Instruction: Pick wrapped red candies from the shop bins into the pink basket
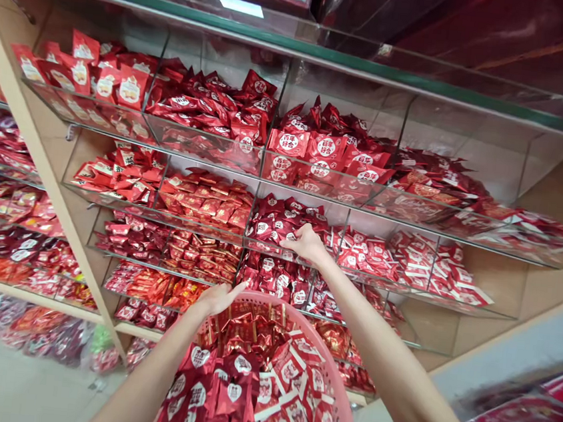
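Observation:
A round pink plastic basket [343, 385] holds many red, dark red and red-and-white wrapped packets. Its far-left rim is gripped by my left hand [218, 298], with the thumb along the edge. My right hand [307, 244] reaches over the front of a clear shelf bin in the middle row, fingers bent at the dark red packets [272, 227] with white labels. Whether a packet is between its fingertips is too small to tell.
Glass shelves [181, 16] with clear dividers rise in front, stacked with red packets. A wooden upright [49, 173] parts them from more filled shelves on the left. Bagged goods [37, 330] lie on the floor at lower left.

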Action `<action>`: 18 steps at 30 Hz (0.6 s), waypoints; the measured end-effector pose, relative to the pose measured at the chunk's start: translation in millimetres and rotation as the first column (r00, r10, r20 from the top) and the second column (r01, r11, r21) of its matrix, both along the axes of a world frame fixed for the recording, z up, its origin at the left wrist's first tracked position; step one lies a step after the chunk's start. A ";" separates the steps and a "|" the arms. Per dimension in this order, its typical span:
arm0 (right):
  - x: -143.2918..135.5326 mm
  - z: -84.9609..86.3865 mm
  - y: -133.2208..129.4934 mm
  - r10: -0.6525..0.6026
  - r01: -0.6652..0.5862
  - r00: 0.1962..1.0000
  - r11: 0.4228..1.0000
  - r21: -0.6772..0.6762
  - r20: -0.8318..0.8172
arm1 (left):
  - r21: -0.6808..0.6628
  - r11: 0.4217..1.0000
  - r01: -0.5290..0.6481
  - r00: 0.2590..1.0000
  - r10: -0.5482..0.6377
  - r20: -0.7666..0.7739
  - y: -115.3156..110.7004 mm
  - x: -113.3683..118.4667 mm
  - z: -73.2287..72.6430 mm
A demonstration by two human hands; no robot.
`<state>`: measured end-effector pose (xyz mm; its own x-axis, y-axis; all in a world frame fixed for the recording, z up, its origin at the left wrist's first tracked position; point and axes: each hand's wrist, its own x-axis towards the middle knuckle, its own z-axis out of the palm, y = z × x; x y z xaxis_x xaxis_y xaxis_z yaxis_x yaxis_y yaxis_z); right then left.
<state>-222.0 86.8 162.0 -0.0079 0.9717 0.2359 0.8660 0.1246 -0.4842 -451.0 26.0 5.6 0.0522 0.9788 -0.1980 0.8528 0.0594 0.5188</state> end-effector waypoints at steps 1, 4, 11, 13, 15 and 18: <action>-1.7 0.6 2.3 -0.006 0.006 1.000 0.999 -0.036 0.019 | 0.002 1.000 -0.001 1.000 0.001 -0.003 0.0 0.0 0.0; -6.9 3.6 3.6 -0.015 0.021 0.997 0.996 -0.081 0.073 | 0.003 1.000 0.000 1.000 0.000 -0.020 -0.6 0.6 1.3; -6.1 4.7 -2.9 -0.032 0.035 0.995 0.999 -0.031 0.090 | -0.025 1.000 -0.001 1.000 0.000 -0.027 -3.4 3.3 7.8; -3.3 7.9 -8.5 -0.025 0.024 0.997 1.000 0.020 0.076 | -0.033 0.999 -0.008 1.000 0.007 -0.019 -3.6 4.1 9.0; -1.5 14.8 -18.5 -0.003 -0.002 0.999 0.996 0.090 0.051 | -0.035 0.999 -0.009 1.000 0.009 -0.012 -3.9 4.6 9.9; -3.2 28.0 -45.2 0.099 -0.095 0.995 0.971 0.221 -0.007 | -0.025 1.000 -0.005 1.000 0.005 -0.010 -4.9 4.7 11.1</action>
<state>-225.2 41.6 190.0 -0.0939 0.8908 0.4445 0.8362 0.3129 -0.4505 -446.3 21.1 16.7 0.0455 0.9739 -0.2225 0.8576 0.0761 0.5087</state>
